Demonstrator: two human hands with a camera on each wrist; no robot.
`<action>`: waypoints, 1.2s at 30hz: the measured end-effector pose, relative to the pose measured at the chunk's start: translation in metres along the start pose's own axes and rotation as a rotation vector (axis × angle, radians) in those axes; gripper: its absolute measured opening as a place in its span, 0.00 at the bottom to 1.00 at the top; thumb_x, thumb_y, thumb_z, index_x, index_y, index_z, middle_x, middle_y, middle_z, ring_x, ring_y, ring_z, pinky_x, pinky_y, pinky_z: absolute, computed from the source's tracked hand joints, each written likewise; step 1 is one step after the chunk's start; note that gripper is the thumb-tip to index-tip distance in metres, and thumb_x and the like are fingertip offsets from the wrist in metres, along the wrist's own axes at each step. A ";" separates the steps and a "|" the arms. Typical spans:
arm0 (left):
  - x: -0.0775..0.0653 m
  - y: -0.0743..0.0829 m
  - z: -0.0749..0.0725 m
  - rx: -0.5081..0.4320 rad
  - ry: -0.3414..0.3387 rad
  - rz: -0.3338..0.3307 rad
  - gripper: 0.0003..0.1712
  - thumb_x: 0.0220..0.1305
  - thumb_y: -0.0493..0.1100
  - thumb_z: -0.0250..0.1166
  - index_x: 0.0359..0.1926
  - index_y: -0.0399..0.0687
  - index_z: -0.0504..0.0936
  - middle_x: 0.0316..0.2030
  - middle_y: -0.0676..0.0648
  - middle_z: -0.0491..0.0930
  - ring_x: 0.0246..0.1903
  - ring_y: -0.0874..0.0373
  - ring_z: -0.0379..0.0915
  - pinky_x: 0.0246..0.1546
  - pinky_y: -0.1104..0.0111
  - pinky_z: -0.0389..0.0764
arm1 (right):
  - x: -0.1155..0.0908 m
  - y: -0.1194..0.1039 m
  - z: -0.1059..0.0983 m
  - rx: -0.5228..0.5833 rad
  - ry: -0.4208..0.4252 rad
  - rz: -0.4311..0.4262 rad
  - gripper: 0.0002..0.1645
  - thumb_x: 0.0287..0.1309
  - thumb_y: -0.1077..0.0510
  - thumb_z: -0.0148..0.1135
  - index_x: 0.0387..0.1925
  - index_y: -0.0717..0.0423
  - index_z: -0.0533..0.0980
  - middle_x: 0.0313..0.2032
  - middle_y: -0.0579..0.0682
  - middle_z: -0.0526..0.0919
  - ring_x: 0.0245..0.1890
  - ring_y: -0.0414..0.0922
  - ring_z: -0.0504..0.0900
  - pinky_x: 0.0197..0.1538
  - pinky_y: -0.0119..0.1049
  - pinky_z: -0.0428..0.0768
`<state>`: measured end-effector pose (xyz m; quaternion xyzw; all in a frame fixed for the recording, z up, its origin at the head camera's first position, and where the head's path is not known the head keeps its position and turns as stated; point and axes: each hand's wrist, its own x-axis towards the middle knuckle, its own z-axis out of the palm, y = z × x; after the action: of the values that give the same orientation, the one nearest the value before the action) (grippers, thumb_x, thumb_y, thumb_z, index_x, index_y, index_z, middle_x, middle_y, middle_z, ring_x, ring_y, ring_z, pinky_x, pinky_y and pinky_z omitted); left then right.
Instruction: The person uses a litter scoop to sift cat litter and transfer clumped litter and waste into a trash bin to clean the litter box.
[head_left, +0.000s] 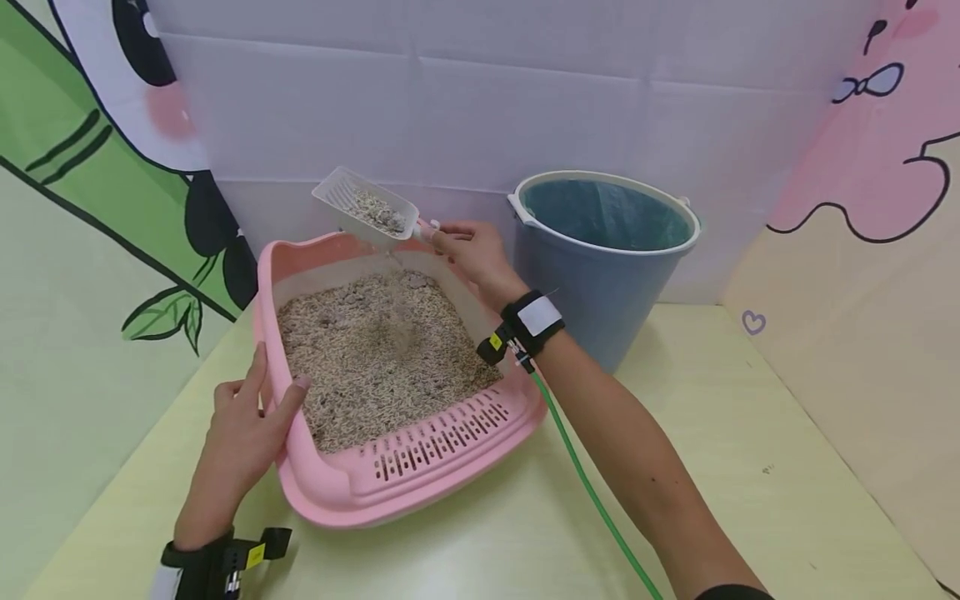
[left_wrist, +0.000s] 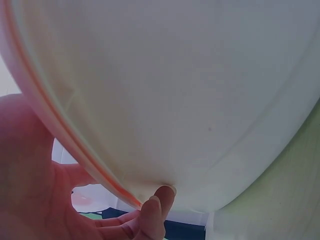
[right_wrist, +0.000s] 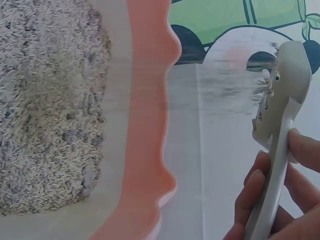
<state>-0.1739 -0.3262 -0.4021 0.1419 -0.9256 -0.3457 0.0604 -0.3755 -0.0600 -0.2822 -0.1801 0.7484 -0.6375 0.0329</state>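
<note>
A pink litter box (head_left: pixel 442 492) with a slotted front ledge holds pellet-like cat litter (head_left: pixel 375 358). My left hand (head_left: pixel 243 425) grips its left rim, thumb on top; in the left wrist view the fingers (left_wrist: pixel 165 197) curl against the pale outer wall (left_wrist: pixel 200 100). Above the back of the box, my right hand (head_left: pixel 480 258) holds a white litter scoop (head_left: pixel 367 204) by its handle. Litter lies in the scoop, and grains fall from it into the box. The right wrist view shows the scoop (right_wrist: pixel 290 70) edge-on, with blurred streaks of falling grains beside it.
A blue-grey bucket (head_left: pixel 592 283) with a white rim and a dark liner stands right of the box, close to my right forearm. Behind is a pale wall covering (head_left: pixel 465 108) with cartoon prints. A green cable (head_left: pixel 577 467) runs from the right wrist camera across the light table (head_left: pixel 675 367).
</note>
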 end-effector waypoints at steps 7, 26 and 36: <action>0.000 0.000 0.001 0.002 0.008 -0.002 0.54 0.75 0.74 0.46 0.84 0.61 0.28 0.69 0.16 0.49 0.48 0.27 0.72 0.32 0.65 0.72 | -0.001 -0.022 0.005 0.074 0.051 -0.042 0.27 0.72 0.49 0.66 0.67 0.55 0.79 0.59 0.58 0.86 0.60 0.53 0.84 0.62 0.40 0.81; 0.000 0.000 0.001 -0.019 0.028 0.011 0.54 0.75 0.73 0.48 0.84 0.59 0.29 0.69 0.16 0.49 0.46 0.29 0.72 0.32 0.64 0.74 | -0.010 -0.043 -0.029 -0.871 -0.081 -0.287 0.15 0.71 0.47 0.65 0.48 0.48 0.90 0.50 0.48 0.91 0.48 0.47 0.88 0.55 0.47 0.82; 0.005 -0.002 0.003 -0.015 0.012 0.008 0.54 0.76 0.73 0.47 0.84 0.59 0.28 0.69 0.16 0.48 0.47 0.28 0.72 0.31 0.65 0.73 | -0.023 -0.068 -0.037 -1.151 0.014 -0.328 0.14 0.72 0.46 0.65 0.43 0.46 0.92 0.39 0.46 0.93 0.38 0.46 0.86 0.58 0.51 0.75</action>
<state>-0.1786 -0.3269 -0.4054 0.1396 -0.9232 -0.3514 0.0683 -0.3484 -0.0262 -0.2138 -0.2778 0.9362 -0.1273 -0.1736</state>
